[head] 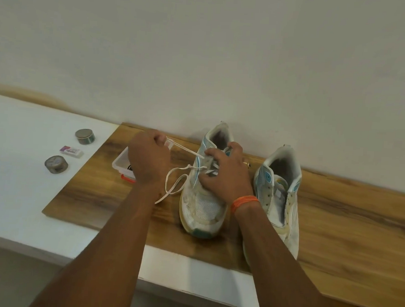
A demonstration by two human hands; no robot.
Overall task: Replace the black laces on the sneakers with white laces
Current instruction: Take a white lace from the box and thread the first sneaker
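Two white sneakers with light blue trim stand side by side on a wooden board (349, 221), toes toward me. The left sneaker (203, 208) carries a white lace (174, 187) through its eyelets, with loose loops hanging off its left side. My left hand (148, 158) pinches one end of this lace and holds it taut out to the left. My right hand (226, 171), with an orange band at the wrist, grips the sneaker's top over the eyelets. The right sneaker (281, 198) has bare eyelets and no lace in it. No black lace is in view.
A small white plastic box (122, 165) with a red clip sits behind my left hand. On the white counter (16, 189) to the left lie two round tins (85, 136) (56, 164) and an eraser (70, 150). A wall rises close behind the sneakers.
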